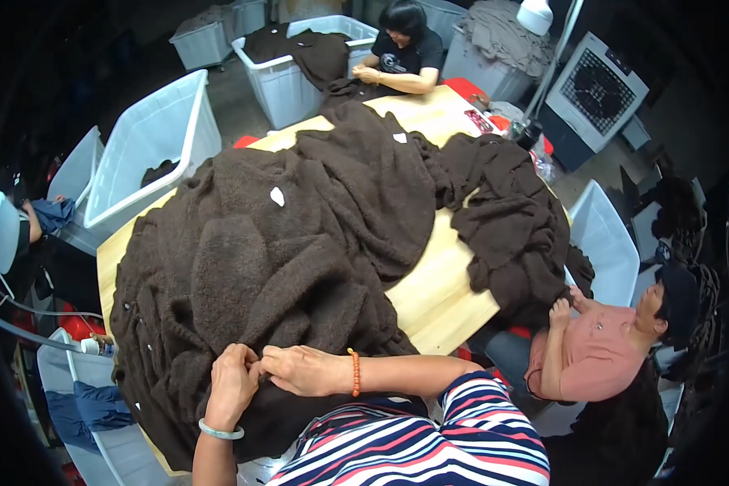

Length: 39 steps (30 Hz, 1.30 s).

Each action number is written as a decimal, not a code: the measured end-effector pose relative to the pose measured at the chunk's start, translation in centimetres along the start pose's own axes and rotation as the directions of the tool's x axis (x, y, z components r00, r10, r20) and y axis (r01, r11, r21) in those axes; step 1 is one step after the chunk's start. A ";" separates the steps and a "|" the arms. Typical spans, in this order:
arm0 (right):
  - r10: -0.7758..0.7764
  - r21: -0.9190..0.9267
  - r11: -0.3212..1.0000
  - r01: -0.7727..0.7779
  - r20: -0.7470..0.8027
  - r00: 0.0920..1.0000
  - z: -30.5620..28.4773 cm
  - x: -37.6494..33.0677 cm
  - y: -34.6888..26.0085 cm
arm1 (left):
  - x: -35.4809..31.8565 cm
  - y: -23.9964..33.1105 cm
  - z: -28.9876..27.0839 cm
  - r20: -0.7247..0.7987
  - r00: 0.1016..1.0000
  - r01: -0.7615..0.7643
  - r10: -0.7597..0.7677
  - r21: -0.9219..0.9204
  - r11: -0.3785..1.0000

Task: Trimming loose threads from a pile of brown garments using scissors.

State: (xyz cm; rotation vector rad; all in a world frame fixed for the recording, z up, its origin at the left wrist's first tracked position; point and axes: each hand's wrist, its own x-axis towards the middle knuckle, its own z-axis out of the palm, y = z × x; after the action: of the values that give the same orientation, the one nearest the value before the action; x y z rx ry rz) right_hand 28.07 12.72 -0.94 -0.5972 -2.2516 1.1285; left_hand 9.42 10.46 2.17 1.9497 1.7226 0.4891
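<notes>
Left hand (232, 385) and right hand (304, 369), fingers closed, pinch 1 fold of the dark brown fleece garment (243, 275) at the table's (437, 292) near edge, steadying it; beyond, 2 seated co-workers handle similar garments.

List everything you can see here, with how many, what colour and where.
fuzzy garments: a heap, dark brown, covering the table
table: one, light wood, centre
plastic bins: several, white, around the table
fan unit: one, white, top right
co-workers: two seated, far side and right, each handling brown fabric
bracelets: orange beads on right wrist, pale green bangle on left
left hand: pinching fabric, near edge
right hand: pinching fabric beside it
</notes>
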 end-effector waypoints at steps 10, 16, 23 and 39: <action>-0.082 -0.123 0.990 0.064 -0.147 0.986 -0.5 0.0 -2.0 | -1.5 -0.7 -1.0 0.353 0.921 0.382 -0.164 -0.902 0.201; -0.003 -0.001 1.000 0.003 -0.296 0.955 -0.3 0.1 -2.8 | -2.4 0.0 -0.8 0.363 0.907 0.391 -0.214 -0.915 0.103; -0.017 -0.082 0.997 -0.005 -0.271 0.962 -0.8 -0.6 -2.8 | -2.9 -0.7 0.5 0.332 0.940 0.341 -0.080 -0.909 0.238; -0.030 -0.084 0.996 0.031 0.022 0.999 -2.6 -0.2 -2.9 | -4.9 0.8 1.4 -0.234 0.966 -0.194 0.114 -0.358 0.913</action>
State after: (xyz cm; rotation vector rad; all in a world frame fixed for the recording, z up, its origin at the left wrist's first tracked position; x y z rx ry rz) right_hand 29.45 12.55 2.65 -0.5849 -2.3280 1.0334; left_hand 10.12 5.38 1.75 1.8058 1.4582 1.0368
